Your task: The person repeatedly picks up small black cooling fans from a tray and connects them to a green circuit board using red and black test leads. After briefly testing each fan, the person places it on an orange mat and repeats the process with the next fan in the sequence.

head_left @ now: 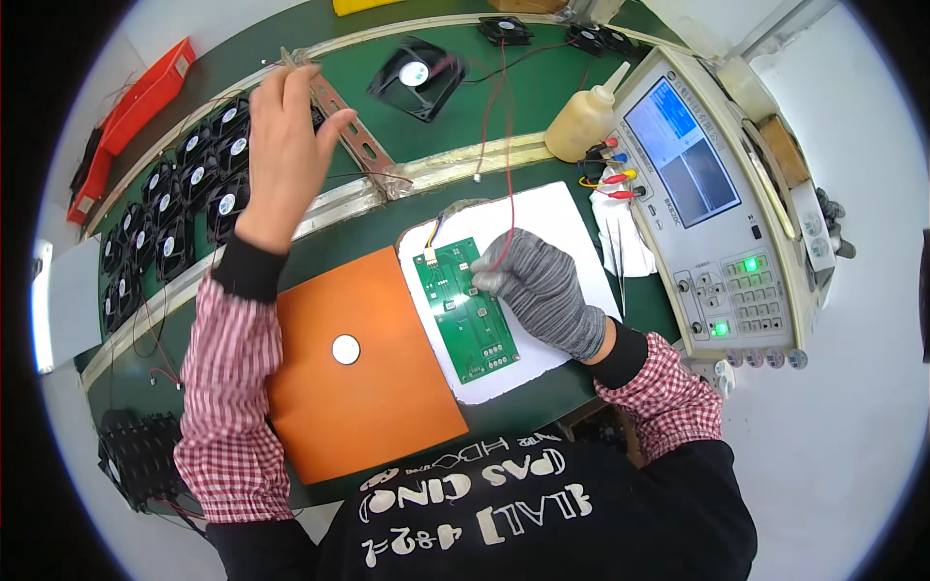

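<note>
Red bin (147, 100) sits at ten o'clock, nozzled bottle (579, 126) at one, white cloth (636, 242) at two, orange sheet (387, 416) with white circle (346, 350) at eight.

There is one circuit board (470, 315), one white pad (554, 218), one orange sheet (378, 305), one white disc (346, 350), one spouted bottle (579, 123) and one tester (727, 235); black fans (415, 75) number more than ten, overlapping too much to count exactly.

Left hand (291, 145): was bare, kinda blurry, just loosely spread
Right hand (538, 289): was gloved, curled into a pretty neat pinch
Forearms (232, 387): left reached straight ahead, right angled inward
</note>
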A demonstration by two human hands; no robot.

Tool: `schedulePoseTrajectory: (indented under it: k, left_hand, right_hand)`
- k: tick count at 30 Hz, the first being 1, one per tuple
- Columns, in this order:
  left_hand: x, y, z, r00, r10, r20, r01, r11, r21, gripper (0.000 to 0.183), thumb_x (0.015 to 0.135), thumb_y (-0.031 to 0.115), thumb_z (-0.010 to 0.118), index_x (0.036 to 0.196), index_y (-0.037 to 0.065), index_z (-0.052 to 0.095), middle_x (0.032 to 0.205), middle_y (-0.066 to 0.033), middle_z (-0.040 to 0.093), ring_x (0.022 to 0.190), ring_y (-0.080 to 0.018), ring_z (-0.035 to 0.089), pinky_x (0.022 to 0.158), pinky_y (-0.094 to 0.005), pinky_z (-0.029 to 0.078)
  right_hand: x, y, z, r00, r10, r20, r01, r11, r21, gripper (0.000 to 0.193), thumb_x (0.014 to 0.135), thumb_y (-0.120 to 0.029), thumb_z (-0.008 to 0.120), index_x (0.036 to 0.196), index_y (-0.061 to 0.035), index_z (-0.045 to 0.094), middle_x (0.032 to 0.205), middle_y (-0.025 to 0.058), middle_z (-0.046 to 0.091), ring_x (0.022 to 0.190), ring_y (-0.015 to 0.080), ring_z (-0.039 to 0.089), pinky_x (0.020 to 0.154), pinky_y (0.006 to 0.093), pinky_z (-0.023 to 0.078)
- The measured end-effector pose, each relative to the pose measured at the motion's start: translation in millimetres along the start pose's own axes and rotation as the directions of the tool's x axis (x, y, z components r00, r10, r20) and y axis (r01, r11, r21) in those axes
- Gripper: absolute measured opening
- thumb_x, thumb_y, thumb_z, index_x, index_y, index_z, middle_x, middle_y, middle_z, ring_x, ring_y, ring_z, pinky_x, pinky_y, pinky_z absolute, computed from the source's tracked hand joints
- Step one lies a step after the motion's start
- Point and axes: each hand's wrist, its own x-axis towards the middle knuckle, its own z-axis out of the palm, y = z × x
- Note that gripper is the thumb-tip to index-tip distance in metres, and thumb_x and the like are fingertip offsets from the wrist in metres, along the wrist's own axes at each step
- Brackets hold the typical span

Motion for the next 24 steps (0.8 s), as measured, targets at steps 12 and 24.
schedulePoseTrajectory:
  k: [12,24]
  left_hand:
    - [-58.8,53.2,-84.7,0.889,0.329,0.317,-0.207,0.908,-0.364,0.011,0.067,0.005,0.066,0.072,0.01,0.057,0.084,-0.0062,0.05,0.08,-0.0258,0.052,0.071,-0.0384,0.04]
    - [-107.5,5.6,-182.7,0.992,-0.11,0.06,0.095,0.972,0.216,0.031,0.077,-0.017,0.06,0.104,-0.003,0.06,0.096,-0.0134,0.053,0.085,-0.0285,0.053,0.073,-0.0355,0.046]
  right_hand:
    - [10.4,-21.8,-4.7,0.851,-0.52,-0.075,0.487,0.834,-0.258,0.057,0.083,-0.009,0.067,0.137,-0.0101,0.049,0.139,0.0182,0.05,0.126,0.0365,0.053,0.102,0.0455,0.046]
    - [8.6,-14.8,-16.6,0.952,-0.297,0.075,0.283,0.764,-0.58,0.018,0.077,-0.014,0.07,0.095,-0.0108,0.072,0.094,0.0065,0.058,0.09,0.0272,0.057,0.076,0.0373,0.049]
